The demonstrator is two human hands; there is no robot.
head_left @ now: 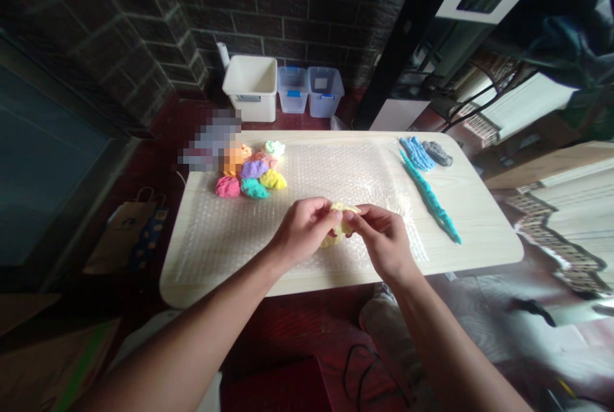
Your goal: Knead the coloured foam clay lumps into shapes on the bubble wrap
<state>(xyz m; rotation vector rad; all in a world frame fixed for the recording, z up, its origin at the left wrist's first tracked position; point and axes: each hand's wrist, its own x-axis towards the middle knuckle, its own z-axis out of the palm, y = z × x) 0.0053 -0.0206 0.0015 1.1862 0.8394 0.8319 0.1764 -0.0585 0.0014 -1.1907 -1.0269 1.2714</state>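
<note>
Pale yellow modelling clay (pixel 343 228) is pinched between my two hands over the front middle of the table. My left hand (pixel 309 225) grips its left side with thumb and fingers, and my right hand (pixel 381 233) its right side. Some of the clay shows below the thumbs; the fingers hide the rest. Beneath lies a sheet of bubble wrap (pixel 330 172). At the back left sit several soft clay lumps, among them a red lump (pixel 228 187), a purple lump (pixel 254 169), a green lump (pixel 254 188) and a bright yellow lump (pixel 273 179).
On the table's right lie a long turquoise roll (pixel 430 199), a blue lump (pixel 417 153) and a grey lump (pixel 438 153). Past the far edge of the table (pixel 474 220) stand a white bin (pixel 252 89) and two clear boxes (pixel 326 92). A paper bag (pixel 122 236) stands left.
</note>
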